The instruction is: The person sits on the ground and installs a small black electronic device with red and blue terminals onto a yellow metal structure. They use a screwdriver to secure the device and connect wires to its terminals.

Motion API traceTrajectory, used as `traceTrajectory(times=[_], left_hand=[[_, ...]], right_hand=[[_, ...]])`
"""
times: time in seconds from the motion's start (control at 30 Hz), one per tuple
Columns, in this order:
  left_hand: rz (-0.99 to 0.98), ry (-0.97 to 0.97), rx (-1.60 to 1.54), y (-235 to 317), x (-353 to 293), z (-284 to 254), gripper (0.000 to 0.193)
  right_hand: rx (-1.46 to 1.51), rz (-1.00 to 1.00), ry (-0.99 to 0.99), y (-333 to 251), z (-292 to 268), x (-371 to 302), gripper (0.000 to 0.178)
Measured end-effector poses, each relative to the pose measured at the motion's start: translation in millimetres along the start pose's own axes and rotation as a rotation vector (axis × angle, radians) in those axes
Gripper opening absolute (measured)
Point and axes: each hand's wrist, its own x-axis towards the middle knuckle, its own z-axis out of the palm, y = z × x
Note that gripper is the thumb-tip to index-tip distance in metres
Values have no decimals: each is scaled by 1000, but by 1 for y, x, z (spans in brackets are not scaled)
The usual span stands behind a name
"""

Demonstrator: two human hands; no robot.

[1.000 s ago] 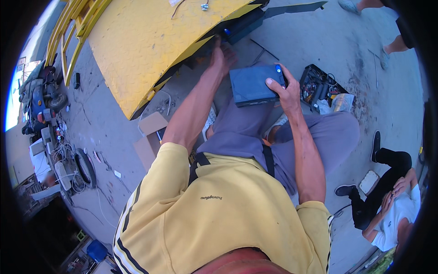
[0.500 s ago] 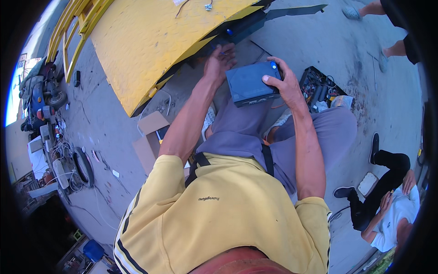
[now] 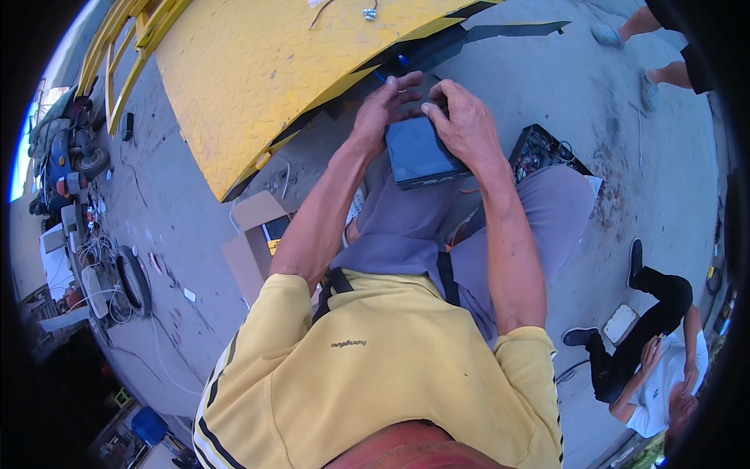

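A dark blue-grey, box-shaped battery (image 3: 424, 150) sits over my legs, its front face toward me. My left hand (image 3: 383, 113) is at its far left corner, fingers loosely stretched out toward the yellow metal platform. A thin blue wire (image 3: 380, 76) shows by those fingertips. Over the battery's far right part, my right hand (image 3: 467, 125) is bent, with thumb and fingers curled close together. Whatever those fingers pinch is hidden from view, as is the battery's right end beneath the hand.
The yellow platform (image 3: 258, 86) lies ahead, its dark edge close to my left hand. On my right stands a black tray (image 3: 547, 148) of wires and parts. An opened cardboard box (image 3: 254, 227) is at my left. A seated person (image 3: 648, 344) and another person's legs (image 3: 660, 74) are to the right.
My right hand has left its hold on the battery's right end and moved left over its far part, fingers curling. My left hand has shifted slightly right. The blue cap on the battery is now covered.
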Motion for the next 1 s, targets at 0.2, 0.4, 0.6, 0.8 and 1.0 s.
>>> traceTrajectory(times=[0.2, 0.4, 0.6, 0.8, 1.0], left_hand=[[-50, 12, -25, 4, -1, -6, 55], [-60, 62, 88, 5, 2, 0, 52], [-159, 130, 42, 6, 1, 1, 68], [-67, 218, 74, -69, -21, -62, 52], [11, 411, 827, -204, 13, -170, 29]], right_hand=[[-144, 46, -160, -23, 8, 21, 24], [-216, -108, -71, -2, 30, 23, 21], [-212, -110, -72, 2, 32, 26, 15], [-234, -92, -55, -6, 23, 22, 15], [-221, -76, -61, -14, 21, 22, 13]])
